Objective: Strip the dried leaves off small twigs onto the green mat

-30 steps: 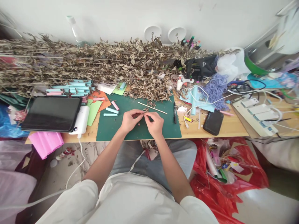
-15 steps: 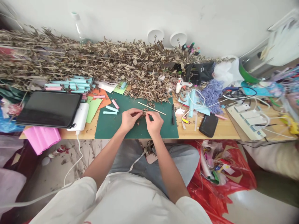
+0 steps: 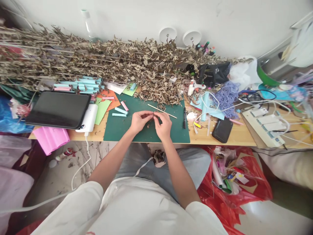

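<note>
My left hand [image 3: 138, 120] and my right hand [image 3: 163, 125] meet over the green cutting mat [image 3: 117, 130]. Both pinch a small dried leafy bit [image 3: 151, 117] between their fingertips. A thin wooden stick [image 3: 161, 111] lies on the mat just beyond my hands. A big heap of dried leafy branches [image 3: 102, 65] runs along the back of the table. Small rolled paper tubes [image 3: 119, 112], blue and pink, lie on the mat to the left of my hands.
A dark tablet [image 3: 58, 109] and a white power bank [image 3: 88, 118] sit at the left. A black pen [image 3: 184, 118], a glue gun [image 3: 193, 86], purple yarn [image 3: 226, 94], a black wallet [image 3: 222, 130] and a power strip [image 3: 266, 125] fill the right. Red plastic bags [image 3: 234, 169] lie under the table.
My hands have stayed together on the dried bit, the fingertips closing in tighter. The camera has shifted slightly; nothing else on the table has moved.
</note>
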The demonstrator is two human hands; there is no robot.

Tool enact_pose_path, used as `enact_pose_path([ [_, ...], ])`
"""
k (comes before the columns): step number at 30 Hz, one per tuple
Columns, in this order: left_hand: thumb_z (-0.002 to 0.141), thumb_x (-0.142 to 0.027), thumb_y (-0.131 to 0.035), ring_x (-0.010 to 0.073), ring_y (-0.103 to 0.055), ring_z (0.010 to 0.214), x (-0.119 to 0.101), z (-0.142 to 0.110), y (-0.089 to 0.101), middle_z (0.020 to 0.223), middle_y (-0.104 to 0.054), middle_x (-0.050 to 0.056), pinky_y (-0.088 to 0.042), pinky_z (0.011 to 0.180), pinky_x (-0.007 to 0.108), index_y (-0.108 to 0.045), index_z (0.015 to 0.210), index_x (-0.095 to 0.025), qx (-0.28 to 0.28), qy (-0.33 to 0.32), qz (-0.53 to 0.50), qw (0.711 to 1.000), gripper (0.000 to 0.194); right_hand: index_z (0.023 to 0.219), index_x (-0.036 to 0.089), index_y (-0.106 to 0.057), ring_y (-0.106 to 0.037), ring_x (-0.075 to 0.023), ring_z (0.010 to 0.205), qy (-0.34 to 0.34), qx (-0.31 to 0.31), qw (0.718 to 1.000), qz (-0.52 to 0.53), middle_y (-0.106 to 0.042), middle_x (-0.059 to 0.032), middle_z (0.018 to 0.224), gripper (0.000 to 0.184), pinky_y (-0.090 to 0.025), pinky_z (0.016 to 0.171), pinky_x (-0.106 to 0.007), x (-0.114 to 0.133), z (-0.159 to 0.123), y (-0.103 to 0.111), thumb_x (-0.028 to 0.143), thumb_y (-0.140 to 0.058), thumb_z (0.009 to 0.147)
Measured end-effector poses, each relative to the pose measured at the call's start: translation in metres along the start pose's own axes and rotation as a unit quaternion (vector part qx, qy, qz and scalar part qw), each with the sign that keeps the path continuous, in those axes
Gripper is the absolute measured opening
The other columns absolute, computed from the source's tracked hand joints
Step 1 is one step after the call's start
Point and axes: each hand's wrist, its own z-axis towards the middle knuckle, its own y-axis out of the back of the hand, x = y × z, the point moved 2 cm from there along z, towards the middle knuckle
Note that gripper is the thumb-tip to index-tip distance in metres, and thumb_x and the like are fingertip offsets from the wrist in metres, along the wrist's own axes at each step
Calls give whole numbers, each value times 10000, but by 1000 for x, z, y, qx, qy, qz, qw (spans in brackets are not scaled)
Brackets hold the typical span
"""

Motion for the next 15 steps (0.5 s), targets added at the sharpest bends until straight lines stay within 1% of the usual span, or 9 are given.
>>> enact_pose_path([
  [4,656,-372,-830,212,-718,800,0,0,1,884,-770,92,-586,831,368,-773,882,-137,-10,3,-30,999,331,972,226,-715,-658,-203,925,12,-11,1000,2,-748,-56,968,150,-543,872,-376,-1,-1,0,258,-575,929],
  [7,654,-351,-823,204,-717,780,-1,0,2,870,-771,91,-589,816,354,-770,859,-130,-9,2,-28,1000,306,942,219,-723,-668,-201,885,18,-13,1000,-11,-755,-51,932,146,-549,846,-368,-2,-2,-2,254,-584,919],
  [11,683,-325,-782,196,-718,775,0,-3,0,858,-767,86,-590,797,331,-757,845,-123,5,-12,-2,1000,261,882,220,-720,-668,-205,855,11,-6,999,-42,-756,-47,895,136,-547,826,-369,-4,-5,-5,237,-586,892],
  [15,721,-264,-736,183,-715,743,2,-4,-4,835,-763,70,-587,747,302,-759,867,-132,1,-41,56,998,198,843,216,-711,-654,-218,836,8,-13,998,-64,-749,-55,861,125,-537,808,-380,-6,-7,-6,222,-588,864],
])
